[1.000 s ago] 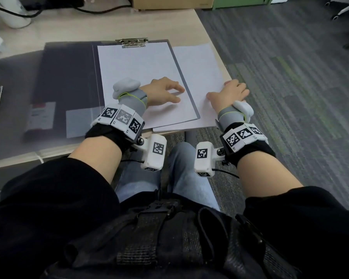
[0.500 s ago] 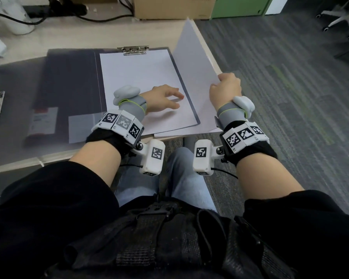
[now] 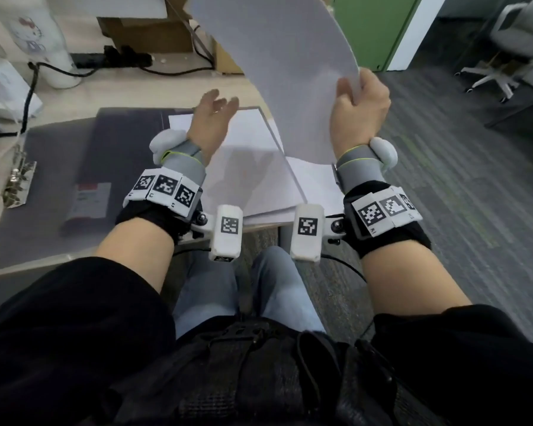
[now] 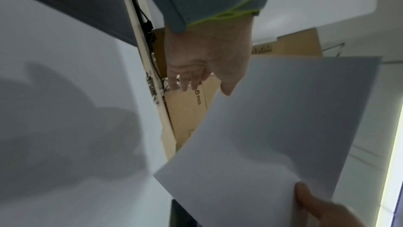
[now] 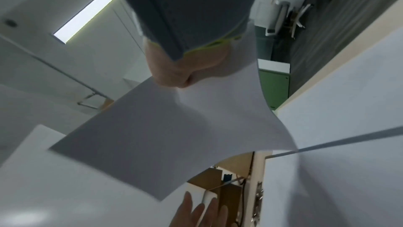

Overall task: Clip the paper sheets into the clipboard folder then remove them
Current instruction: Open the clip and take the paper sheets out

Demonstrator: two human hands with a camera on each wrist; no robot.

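- R hand [image 3: 359,113]: grip clenched on one edge of a loose paper sheet [image 3: 277,66], thumb in front, fingers behind; sheet raised well above the worktop [image 3: 130,87] and bowed, probably because it is held at one edge only.
- L hand [image 3: 211,118]: grip released, fingers spread, holding nothing; it hovers near the lifted sheet's lower left edge, apparently placed to take or steady that side. Contact w/ the sheet cannot be told.
- Clipboard folder [image 3: 83,167]: lies open and flat on the worktop; another white sheet [image 3: 246,167] rests on its right panel.
- Metal clip [image 4: 152,89]: at the far end of the board; whether it clamps the resting sheet cannot be told.
- More paper [image 3: 314,179] lies just beside the folder at the worktop's right edge.
- Judged step: bringing the loose sheet over to the board for clipping; removal not yet begun.
- Risk: a one-edge hold lets the sheet flop or crease; a 2nd hand should square it to the clip.
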